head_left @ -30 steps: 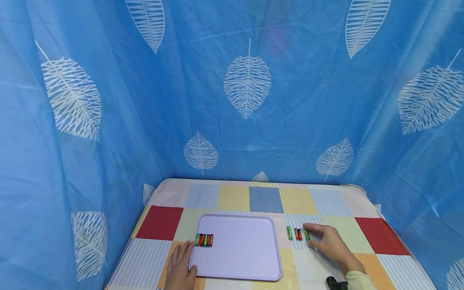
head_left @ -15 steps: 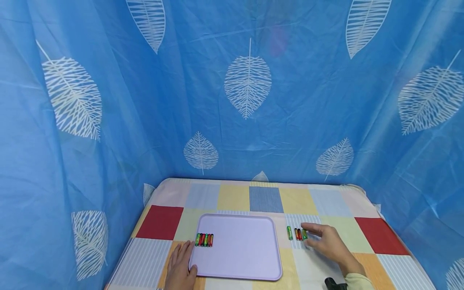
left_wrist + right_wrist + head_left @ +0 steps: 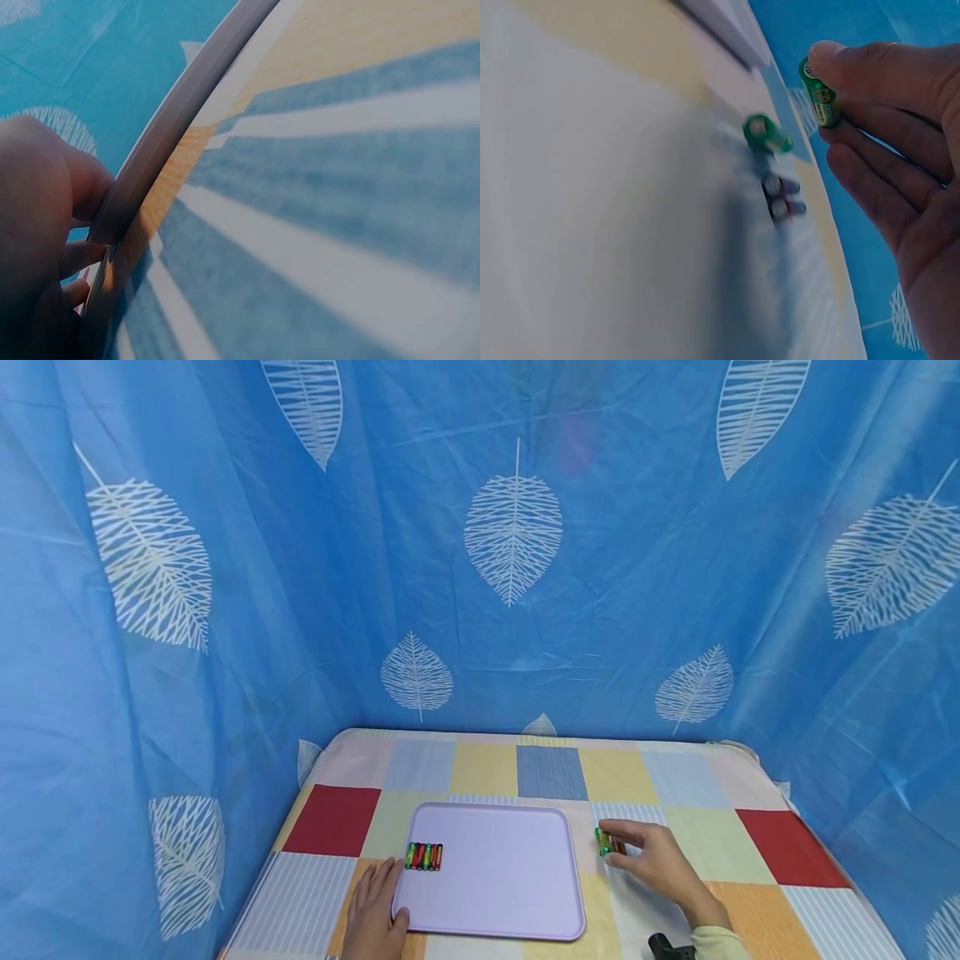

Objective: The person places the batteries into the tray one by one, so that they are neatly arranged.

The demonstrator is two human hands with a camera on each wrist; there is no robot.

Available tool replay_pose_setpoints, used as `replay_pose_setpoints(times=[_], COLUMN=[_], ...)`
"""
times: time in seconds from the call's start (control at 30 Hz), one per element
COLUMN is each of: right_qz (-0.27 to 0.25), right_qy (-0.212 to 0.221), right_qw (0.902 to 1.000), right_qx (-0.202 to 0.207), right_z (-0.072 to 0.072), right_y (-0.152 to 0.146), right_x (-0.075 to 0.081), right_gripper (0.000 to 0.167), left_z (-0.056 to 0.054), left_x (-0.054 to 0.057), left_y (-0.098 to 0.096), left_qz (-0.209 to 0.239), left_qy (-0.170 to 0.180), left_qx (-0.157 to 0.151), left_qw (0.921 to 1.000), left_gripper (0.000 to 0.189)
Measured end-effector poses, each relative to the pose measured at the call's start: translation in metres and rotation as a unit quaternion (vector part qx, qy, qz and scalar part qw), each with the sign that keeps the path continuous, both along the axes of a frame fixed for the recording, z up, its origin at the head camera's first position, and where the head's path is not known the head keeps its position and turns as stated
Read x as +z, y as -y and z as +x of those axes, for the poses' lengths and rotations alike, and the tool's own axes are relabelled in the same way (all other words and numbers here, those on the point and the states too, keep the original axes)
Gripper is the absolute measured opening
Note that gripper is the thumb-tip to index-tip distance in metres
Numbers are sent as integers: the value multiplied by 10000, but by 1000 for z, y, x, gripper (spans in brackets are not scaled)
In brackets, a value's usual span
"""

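Note:
A green battery (image 3: 821,97) is pinched between the thumb and fingers of my right hand (image 3: 660,864), raised above the tablecloth right of the tray. Beneath it in the right wrist view stand another green battery (image 3: 761,133) and two dark red batteries (image 3: 784,196), somewhat blurred; the head view shows them partly covered by the hand. My left hand (image 3: 371,910) rests at the left edge of the lilac tray (image 3: 495,877), fingers fairly straight, thumb touching its near corner. In the left wrist view, the thumb and fingertips touch the tray rim (image 3: 161,146).
A row of several green and red batteries (image 3: 424,857) lies side by side at the tray's left end. A patchwork tablecloth (image 3: 480,768) covers the table. Blue curtains (image 3: 510,677) with white leaf prints enclose the back and sides.
My right hand has moved left with the green battery, from the right of the red pair to above it, near the other green battery. The left hand and tray have stayed put.

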State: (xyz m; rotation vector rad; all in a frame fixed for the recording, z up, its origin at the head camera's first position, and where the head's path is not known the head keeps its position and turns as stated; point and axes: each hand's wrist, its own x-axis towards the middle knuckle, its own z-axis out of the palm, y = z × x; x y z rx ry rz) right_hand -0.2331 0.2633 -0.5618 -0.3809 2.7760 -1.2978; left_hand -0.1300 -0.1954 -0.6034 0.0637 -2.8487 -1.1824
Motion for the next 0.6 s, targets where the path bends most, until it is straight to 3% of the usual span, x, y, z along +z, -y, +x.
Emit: replay_pose_setpoints(times=[0.33, 0.6], right_qz=[-348, -623], right_qy=[-319, -405], right_qw=[9975, 9953], right_qx=[521, 622], right_z=[1, 1], right_y=[26, 57], right_x=[-9, -11], right_gripper=[52, 51], left_z=[-1, 0], left_x=[-3, -3], left_y=[0, -1], left_qz=[-5, -12], left_qy=[-43, -40], left_qx=[7, 29], left_qw=[10000, 10000], left_gripper=[73, 73])
